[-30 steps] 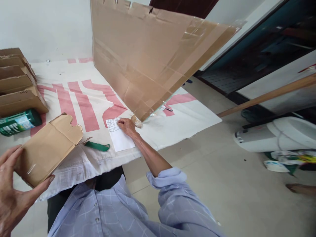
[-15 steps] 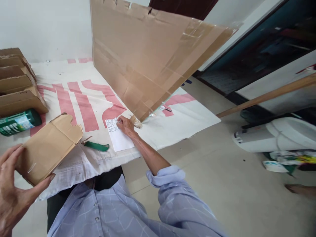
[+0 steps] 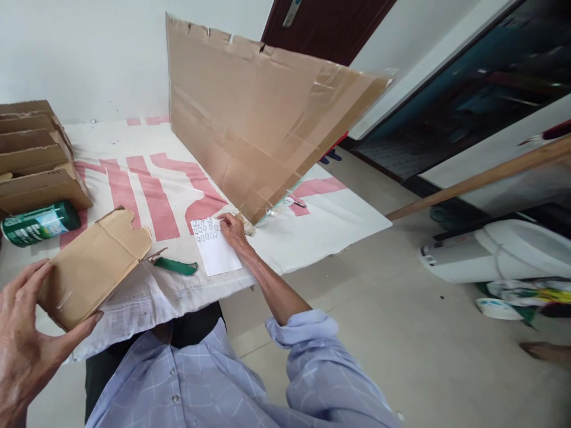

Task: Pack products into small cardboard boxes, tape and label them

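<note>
My left hand (image 3: 31, 339) grips the near end of a small flat cardboard box (image 3: 93, 264), thumb at the lower edge and fingers at the upper. The box is tilted over the table's front edge, and its far end is torn and notched. My right hand (image 3: 234, 230) rests at the upper right edge of a white sheet of paper (image 3: 220, 255). Its fingers are bent and drawn together; whatever is between them is too small to make out. Rows of small outlined shapes cover the paper's upper part. A green-handled utility knife (image 3: 177, 266) lies between box and paper.
A large cardboard panel (image 3: 259, 119) stands upright on the cloth-covered table (image 3: 352, 220), behind my right hand. A green bottle (image 3: 42, 223) lies at the left, before a divided cardboard holder (image 3: 35, 157). A white bucket (image 3: 517, 249) and a wooden pole (image 3: 482, 175) are at the right.
My right hand has slid slightly right, off the rows of shapes to the paper's edge. My left hand still holds the cardboard box. The view has tilted up a little.
</note>
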A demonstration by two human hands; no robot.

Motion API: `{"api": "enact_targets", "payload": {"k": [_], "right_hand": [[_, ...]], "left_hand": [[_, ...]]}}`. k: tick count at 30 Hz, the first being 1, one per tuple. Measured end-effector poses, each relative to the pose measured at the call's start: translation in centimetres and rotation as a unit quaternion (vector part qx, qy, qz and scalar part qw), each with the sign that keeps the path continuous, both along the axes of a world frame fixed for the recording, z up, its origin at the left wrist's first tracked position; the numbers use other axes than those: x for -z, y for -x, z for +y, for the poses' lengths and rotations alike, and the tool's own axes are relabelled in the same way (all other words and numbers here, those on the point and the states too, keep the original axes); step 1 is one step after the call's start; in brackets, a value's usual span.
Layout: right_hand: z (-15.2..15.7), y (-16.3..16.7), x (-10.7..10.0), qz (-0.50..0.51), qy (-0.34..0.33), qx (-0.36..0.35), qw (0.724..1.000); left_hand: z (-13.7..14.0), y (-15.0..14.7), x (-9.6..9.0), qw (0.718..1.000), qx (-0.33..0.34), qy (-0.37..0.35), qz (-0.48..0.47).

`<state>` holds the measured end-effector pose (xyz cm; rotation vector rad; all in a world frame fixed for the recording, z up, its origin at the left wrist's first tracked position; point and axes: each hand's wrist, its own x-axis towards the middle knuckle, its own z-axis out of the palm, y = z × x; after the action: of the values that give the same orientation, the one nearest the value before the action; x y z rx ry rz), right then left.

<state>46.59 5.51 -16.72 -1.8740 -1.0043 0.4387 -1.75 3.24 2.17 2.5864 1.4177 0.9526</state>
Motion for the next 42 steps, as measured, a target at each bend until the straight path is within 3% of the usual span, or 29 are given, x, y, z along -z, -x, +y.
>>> {"api": "enact_targets", "payload": {"k": [8,14,22,29,34,36,38,39,42], "right_hand": [[-0.6,-0.7,0.3,0.072,-0.035,0.002,0.997],[-0.7,-0.4,-0.5,0.169,-0.034,-0.043,0.984],[-1.8,0.8,-3.7,0.295,-0.052,-0.108,0.948],[-3.9,2.9,-7.1,0.364,-0.076,-0.144,0.917],[-4.9,4.6,-8.9,0.452,-0.120,-0.202,0.861],[-5.2,5.2,-9.3,0.481,-0.154,-0.247,0.827],[-5.7,5.9,-9.7,0.493,-0.176,-0.285,0.803],[-6.0,6.4,-10.0,0.493,-0.181,-0.300,0.796],[-7.0,8.4,-10.8,0.472,-0.175,-0.343,0.793]], "left_hand": [[0.1,0.6,0.4,1.000,-0.004,0.004,0.002],[0.2,0.8,0.5,1.000,-0.005,0.003,-0.002],[0.2,0.7,0.4,1.000,-0.002,0.001,0.004],[2.3,-0.8,-0.7,0.996,0.061,-0.011,0.057],[3.3,-2.7,-2.0,0.989,0.034,-0.068,0.124],[2.3,-4.0,-2.6,0.985,0.044,-0.142,0.090],[0.6,-5.9,-2.9,0.977,0.101,-0.189,0.012],[-0.3,-7.1,-2.9,0.975,0.135,-0.174,-0.025],[-2.3,-11.5,-1.7,0.964,0.230,-0.014,-0.130]]}}
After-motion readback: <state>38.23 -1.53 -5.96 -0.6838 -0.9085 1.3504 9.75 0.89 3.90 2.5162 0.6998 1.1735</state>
